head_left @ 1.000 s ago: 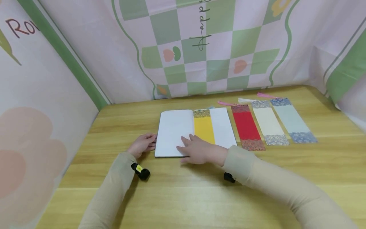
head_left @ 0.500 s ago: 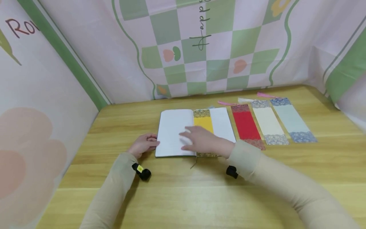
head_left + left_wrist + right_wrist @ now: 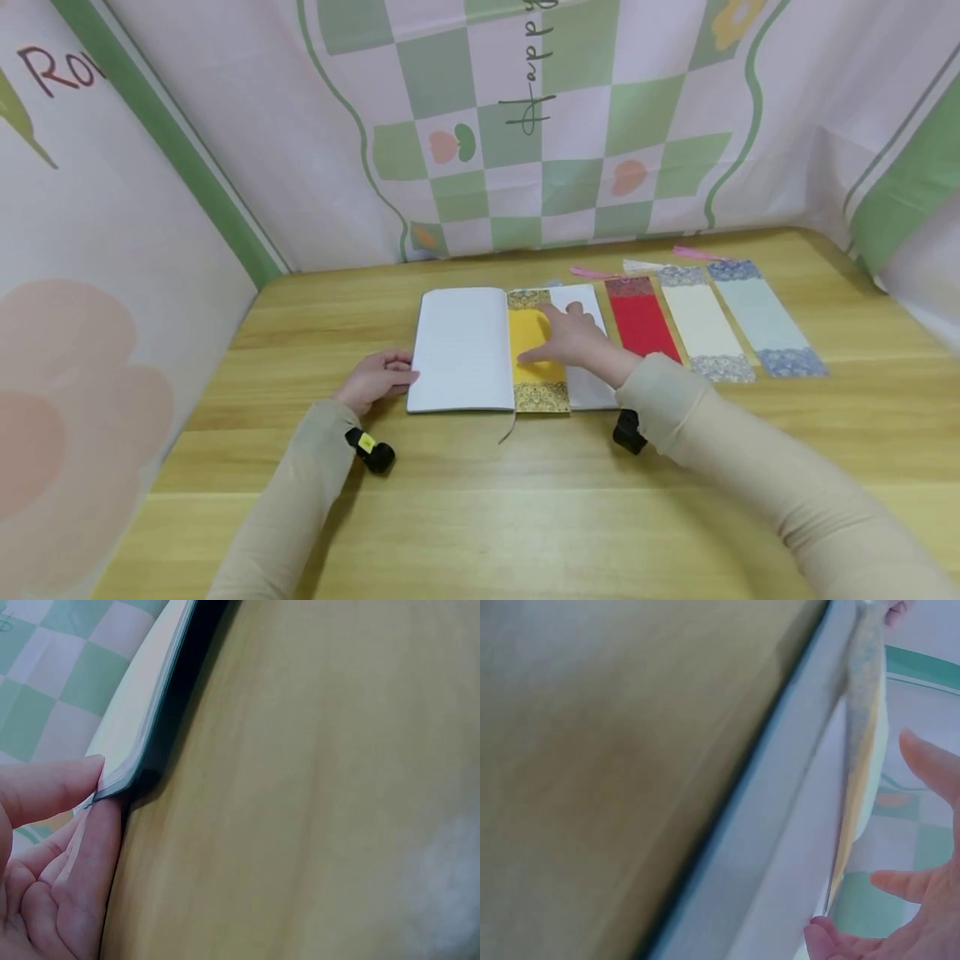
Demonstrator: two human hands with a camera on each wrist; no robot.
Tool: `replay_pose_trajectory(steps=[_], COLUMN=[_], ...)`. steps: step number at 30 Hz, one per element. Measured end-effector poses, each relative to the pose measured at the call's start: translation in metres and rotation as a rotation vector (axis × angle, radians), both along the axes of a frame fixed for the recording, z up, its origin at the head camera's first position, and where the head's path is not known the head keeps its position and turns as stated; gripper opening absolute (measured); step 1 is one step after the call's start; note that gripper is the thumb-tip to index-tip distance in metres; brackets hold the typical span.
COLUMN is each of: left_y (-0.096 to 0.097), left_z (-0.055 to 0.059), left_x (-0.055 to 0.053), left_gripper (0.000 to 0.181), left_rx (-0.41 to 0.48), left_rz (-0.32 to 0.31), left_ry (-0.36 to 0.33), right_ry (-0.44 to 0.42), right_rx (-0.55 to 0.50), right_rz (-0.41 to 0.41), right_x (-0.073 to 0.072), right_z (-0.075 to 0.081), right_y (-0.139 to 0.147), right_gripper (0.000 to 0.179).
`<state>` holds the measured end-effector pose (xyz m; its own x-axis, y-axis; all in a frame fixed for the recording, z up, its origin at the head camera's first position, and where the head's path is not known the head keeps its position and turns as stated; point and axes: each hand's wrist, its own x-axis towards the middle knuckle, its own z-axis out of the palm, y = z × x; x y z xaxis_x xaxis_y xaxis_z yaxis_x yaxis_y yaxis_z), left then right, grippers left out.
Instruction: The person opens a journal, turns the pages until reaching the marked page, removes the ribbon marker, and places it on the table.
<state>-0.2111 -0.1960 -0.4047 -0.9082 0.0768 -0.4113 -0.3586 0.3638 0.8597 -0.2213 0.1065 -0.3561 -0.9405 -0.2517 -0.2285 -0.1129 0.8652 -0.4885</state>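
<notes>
An open notebook [image 3: 459, 350] with white pages lies on the table. A yellow bookmark [image 3: 528, 367] with patterned ends lies along the right page, beside the centre fold. At the notebook's left edge my left hand [image 3: 375, 381] pinches the page edge and cover, thumb on top and fingers beneath; the left wrist view shows the thumb [image 3: 64, 784] at the corner. My right hand [image 3: 581, 337] reaches over the yellow bookmark and right page with thumb and fingers spread. One fingertip [image 3: 821, 937] is right at the bookmark's edge in the right wrist view.
Right of the notebook lie a red bookmark [image 3: 643, 321], a cream bookmark [image 3: 705, 321] and a pale blue bookmark [image 3: 767, 317], with tassels at their far ends. A thin ribbon [image 3: 507, 429] hangs out at the notebook's near edge. A patterned curtain [image 3: 570, 125] stands behind the table.
My right hand has lifted off the left page and moved right over the yellow bookmark, baring its near end. My left thumb has come onto the notebook's left edge.
</notes>
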Motion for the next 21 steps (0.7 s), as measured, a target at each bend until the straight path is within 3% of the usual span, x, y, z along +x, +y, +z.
replay_pose_trajectory(steps=[9,17,21], left_y=[0.001,0.001,0.000], left_z=[0.000,0.000,-0.001], left_x=[-0.001,-0.002,-0.002], left_gripper=[0.042,0.042,0.042], left_rx=[0.001,-0.001,0.001], left_rz=[-0.004,-0.008,-0.005], left_ry=[0.001,0.002,-0.003], right_ry=[0.036,0.014,0.043], right_rx=[0.069,0.027,0.000], right_rz=[-0.009,0.013,0.032], right_x=[-0.005,-0.007,-0.009], right_z=[-0.011,-0.010,-0.010], right_y=[-0.007,-0.007,-0.003], right_gripper=[0.096,0.097,0.086])
